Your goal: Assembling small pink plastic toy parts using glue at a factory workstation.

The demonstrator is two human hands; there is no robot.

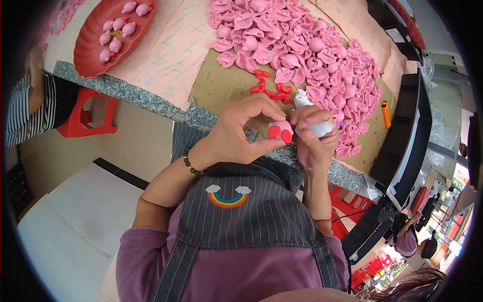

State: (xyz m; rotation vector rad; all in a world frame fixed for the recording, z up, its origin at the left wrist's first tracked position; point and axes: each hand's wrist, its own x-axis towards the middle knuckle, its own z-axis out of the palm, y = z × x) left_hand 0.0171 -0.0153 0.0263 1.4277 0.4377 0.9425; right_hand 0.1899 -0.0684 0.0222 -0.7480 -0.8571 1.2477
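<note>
My left hand (234, 128) pinches a small round pink figure (280, 126) between thumb and forefinger; its two red oval feet face me. Just beside it, my right hand (314, 146) is closed around a small whitish squeeze bottle (320, 129) with a thin purple tip that points right, away from the figure. Beyond the hands, several small red pieces (271, 92) lie on the tabletop. A white object (302, 98) shows behind my right fingers; its kind is hard to make out.
A large heap of pink molded parts (307, 55) covers the far middle and right of the table. A red scalloped tray (90, 60) at the left holds several pink figures. An orange lighter (386, 114) lies at the right, near a black box edge (402, 136). A red stool (90, 118) stands below left.
</note>
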